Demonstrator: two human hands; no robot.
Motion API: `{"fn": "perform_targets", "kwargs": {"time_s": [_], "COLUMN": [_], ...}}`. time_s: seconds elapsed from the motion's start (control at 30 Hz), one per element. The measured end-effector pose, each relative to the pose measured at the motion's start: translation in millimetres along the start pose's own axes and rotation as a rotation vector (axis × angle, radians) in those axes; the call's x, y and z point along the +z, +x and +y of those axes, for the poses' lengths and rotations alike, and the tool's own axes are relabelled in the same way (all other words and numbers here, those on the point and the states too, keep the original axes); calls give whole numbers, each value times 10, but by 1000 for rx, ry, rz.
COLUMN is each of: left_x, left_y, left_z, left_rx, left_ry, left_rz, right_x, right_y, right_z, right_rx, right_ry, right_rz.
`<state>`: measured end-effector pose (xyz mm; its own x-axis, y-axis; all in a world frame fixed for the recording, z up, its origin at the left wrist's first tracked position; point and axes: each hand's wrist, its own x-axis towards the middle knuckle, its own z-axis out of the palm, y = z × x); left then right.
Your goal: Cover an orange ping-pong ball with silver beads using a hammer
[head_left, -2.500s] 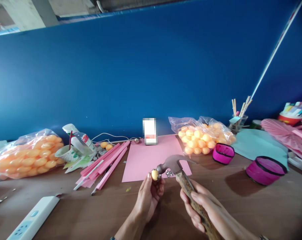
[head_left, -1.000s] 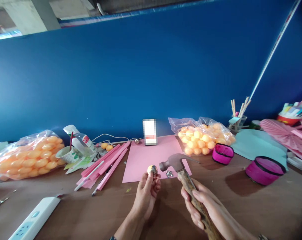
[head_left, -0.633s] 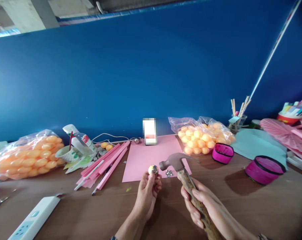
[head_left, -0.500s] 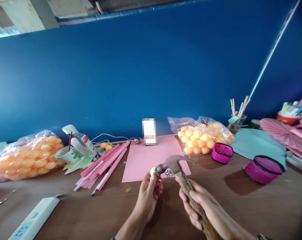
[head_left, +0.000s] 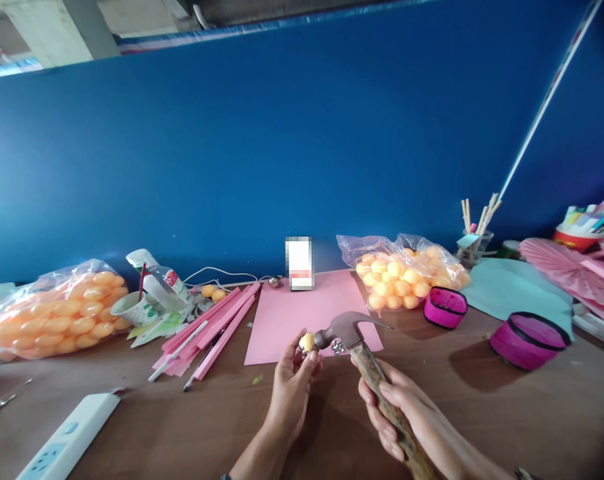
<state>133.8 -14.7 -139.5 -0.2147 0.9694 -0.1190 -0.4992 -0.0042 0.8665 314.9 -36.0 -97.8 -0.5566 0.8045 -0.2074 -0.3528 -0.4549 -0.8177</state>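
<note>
My left hand (head_left: 293, 387) pinches a small yellow ball (head_left: 307, 342) between its fingers, above the near edge of a pink sheet (head_left: 277, 333). In my right hand (head_left: 397, 407) is the wooden handle of a claw hammer (head_left: 349, 329). The hammer's striking face points left and is at the ball, close to my left fingertips; whether they touch is hard to tell. A little cluster of shiny metal pieces (head_left: 338, 346) lies on the sheet just behind the hammer head.
Bags of orange balls (head_left: 57, 320) (head_left: 392, 280) stand left and right. Pink strips (head_left: 212, 327), a bottle (head_left: 162, 287) and a cup (head_left: 135, 310) are left of the sheet. Two magenta bands (head_left: 445, 308) (head_left: 529, 341) lie right. A power strip (head_left: 72, 433) is near left.
The fingers of my left hand have shifted around the yellow ball, and more of the ball shows. My right hand and the hammer are almost unmoved.
</note>
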Motion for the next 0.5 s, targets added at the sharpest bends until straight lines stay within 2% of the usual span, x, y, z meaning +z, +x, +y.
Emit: {"fn": "perform_targets", "kwargs": {"time_s": [0.2, 0.5], "left_x": [-13, -10], "left_y": [22, -3], "left_z": [-5, 13], "left_rx": [-45, -55], "left_ry": [-85, -81], "left_rz": [19, -13], "right_x": [-35, -50], "right_y": [8, 24], "right_z": [10, 99], "right_rx": [-14, -17], "right_ry": [-8, -33], "right_rz": [38, 40]}}
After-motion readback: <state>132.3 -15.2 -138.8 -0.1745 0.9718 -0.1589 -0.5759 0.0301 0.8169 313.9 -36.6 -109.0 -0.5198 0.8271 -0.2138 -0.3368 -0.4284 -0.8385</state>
